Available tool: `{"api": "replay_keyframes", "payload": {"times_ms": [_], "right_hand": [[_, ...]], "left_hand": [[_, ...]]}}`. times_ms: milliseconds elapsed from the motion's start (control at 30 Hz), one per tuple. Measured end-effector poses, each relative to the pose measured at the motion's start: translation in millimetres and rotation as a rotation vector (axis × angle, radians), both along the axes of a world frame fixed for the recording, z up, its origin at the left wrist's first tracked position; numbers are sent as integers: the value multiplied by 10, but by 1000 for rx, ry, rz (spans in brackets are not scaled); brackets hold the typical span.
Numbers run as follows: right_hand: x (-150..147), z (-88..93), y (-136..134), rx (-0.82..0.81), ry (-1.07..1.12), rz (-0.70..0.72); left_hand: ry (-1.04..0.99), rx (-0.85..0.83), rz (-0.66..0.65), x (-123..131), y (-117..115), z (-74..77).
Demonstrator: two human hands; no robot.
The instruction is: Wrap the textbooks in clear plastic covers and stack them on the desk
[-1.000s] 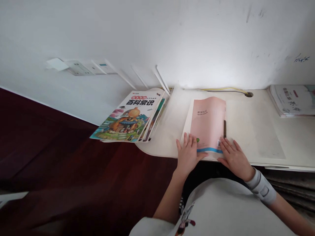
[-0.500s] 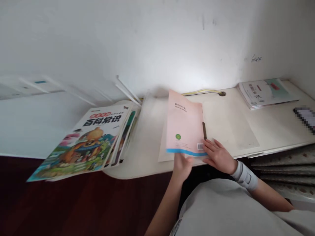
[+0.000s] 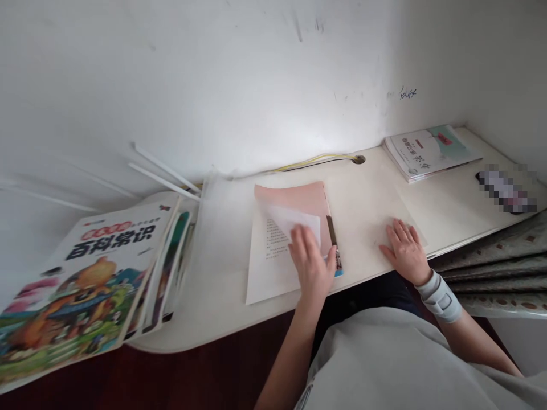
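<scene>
A thin book with a pink cover lies on the white desk in front of me. A white printed page shows over its inner side, and a smaller pale flap blurs beneath my fingers. My left hand is over the book, fingers stretched and thumb apart, slightly smeared by motion. It touches or nearly touches the pages; no grip shows. To the right of the book, my right hand rests flat on the desk, fingers spread, with nothing in it. A grey band wraps the right wrist.
Large illustrated magazines are stacked at the desk's left end, overhanging the edge. Several booklets lie at the back right, near a pixelated phone. A yellow cable runs along the wall to a hole.
The pink book has gone from partly raised to lying down with a printed page showing. My right hand has left its edge for the desk. The view has shifted right.
</scene>
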State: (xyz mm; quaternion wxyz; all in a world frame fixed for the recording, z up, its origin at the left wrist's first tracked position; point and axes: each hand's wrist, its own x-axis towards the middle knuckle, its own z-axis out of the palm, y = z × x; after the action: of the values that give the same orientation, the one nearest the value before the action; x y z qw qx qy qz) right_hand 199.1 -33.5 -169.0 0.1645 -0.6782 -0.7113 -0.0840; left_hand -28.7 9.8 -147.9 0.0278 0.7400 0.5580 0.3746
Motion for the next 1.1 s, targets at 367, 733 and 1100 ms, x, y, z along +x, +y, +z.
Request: {"api": "replay_keyframes", "payload": {"times_ms": [367, 733, 1100], "right_hand": [[42, -13, 13, 8, 118, 36], [56, 25, 29, 12, 209, 68], [128, 18, 40, 95, 227, 69]], "left_hand": [[354, -21, -357, 288, -58, 73], [610, -109, -517, 560, -28, 60], [580, -130, -510, 501, -47, 8]]}}
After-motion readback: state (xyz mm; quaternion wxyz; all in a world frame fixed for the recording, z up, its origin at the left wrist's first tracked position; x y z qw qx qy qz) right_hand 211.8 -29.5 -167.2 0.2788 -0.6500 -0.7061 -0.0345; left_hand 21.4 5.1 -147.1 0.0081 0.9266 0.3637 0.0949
